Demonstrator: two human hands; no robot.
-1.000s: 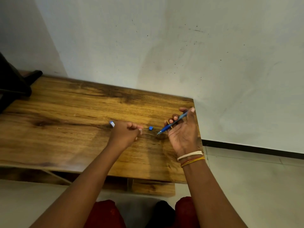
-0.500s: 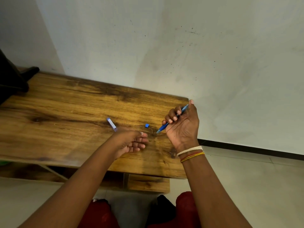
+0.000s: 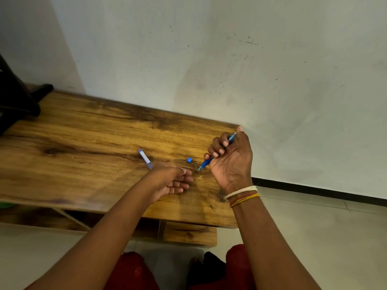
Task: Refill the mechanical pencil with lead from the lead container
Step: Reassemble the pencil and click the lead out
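On table (image 3: 83,143), left hand (image 3: 169,182) (now open) released container (image 3: 145,157).

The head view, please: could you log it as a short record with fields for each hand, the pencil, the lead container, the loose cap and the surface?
right hand: closed around the pencil
pencil: blue, tilted, tip down near the table
left hand: palm up, fingers loosely curled, holding nothing that can be seen
lead container: slim, clear with blue, lying on the table just beyond the left hand
cap: small, blue, lying loose between container and pencil
table: wooden, against a white wall
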